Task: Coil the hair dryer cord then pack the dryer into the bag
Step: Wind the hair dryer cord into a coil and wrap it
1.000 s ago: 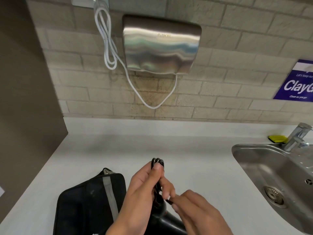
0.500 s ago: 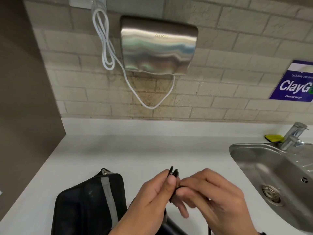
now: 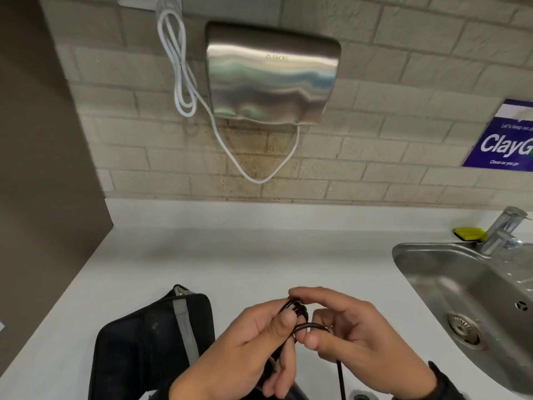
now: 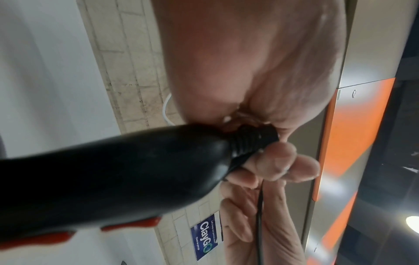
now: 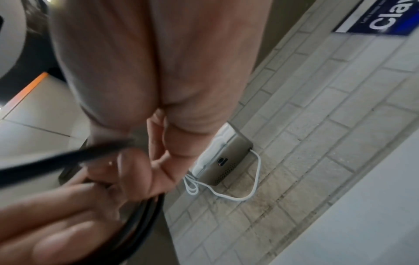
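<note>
My left hand (image 3: 259,342) grips the bundled loops of the black hair dryer cord (image 3: 297,308) above the counter's front edge. My right hand (image 3: 340,327) pinches a strand of the cord (image 3: 311,327) and holds it across the bundle; the free end hangs down (image 3: 341,379). The left wrist view shows the black dryer handle (image 4: 113,170) with red buttons and its ribbed cord collar (image 4: 251,141) against my left fingers (image 4: 281,165). In the right wrist view the cord (image 5: 68,157) runs blurred across my fingers (image 5: 127,175). The black bag (image 3: 150,347) with a grey stripe lies on the counter left of my hands.
A white counter (image 3: 259,255) runs to a brick wall holding a steel hand dryer (image 3: 271,79) with a white cable (image 3: 178,82). A steel sink (image 3: 467,298) with tap (image 3: 501,232) and yellow sponge (image 3: 468,233) sits right. A brown panel (image 3: 43,168) bounds the left.
My right hand has come up from below the bundle and carried a strand of cord over and across it. The left hand still holds the loops, slightly lower in view.
</note>
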The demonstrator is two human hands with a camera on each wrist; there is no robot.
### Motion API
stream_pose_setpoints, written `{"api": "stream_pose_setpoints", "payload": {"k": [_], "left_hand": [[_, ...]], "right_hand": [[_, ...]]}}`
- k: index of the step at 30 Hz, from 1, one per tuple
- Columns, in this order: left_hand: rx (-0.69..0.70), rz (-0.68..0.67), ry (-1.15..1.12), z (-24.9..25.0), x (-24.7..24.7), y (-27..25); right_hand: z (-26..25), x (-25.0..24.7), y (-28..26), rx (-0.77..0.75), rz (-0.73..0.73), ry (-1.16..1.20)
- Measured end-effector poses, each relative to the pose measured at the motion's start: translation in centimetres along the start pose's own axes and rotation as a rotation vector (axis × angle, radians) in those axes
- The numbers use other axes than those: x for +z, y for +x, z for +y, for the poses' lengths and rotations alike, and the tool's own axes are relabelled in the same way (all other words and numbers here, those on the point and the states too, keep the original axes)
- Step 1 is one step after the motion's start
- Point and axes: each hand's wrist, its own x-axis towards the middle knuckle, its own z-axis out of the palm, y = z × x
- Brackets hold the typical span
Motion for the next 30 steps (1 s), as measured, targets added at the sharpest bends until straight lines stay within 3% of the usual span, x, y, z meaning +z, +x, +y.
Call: {"api": "stream_pose_setpoints", "payload": {"k": [5, 9, 16, 20, 26, 30], "left_hand": [[-0.005, -0.039, -0.057, -0.1, -0.4, -0.1], [-0.002, -0.034, -0.057, -0.1, -0.5, -0.1], [0.011, -0.067, 0.068, -0.1, -1.3, -0.4], [0.087, -0.042, 0.018, -0.4, -1.1, -0.6], [0.063, -0.002, -0.073, -1.5, -1.1, -0.8], [0.054, -0.020, -0.042, -1.3, -1.3, -0.8]], "right_hand": [[-0.4, 0.4, 0.3, -0.059, 0.066, -0.259], [-0.4, 1.4, 0.6, -0.035, 0.077, -0.327], [-1.1, 2.2, 0.1, 0.127, 0.048, -0.144], [-1.0, 2.6, -0.2, 0.173, 0.092, -0.041], [-0.5, 2.2, -0.1, 0.177, 0.000, 0.158], [-0.8, 1.2, 0.0, 0.132, -0.062, 0.113]]}}
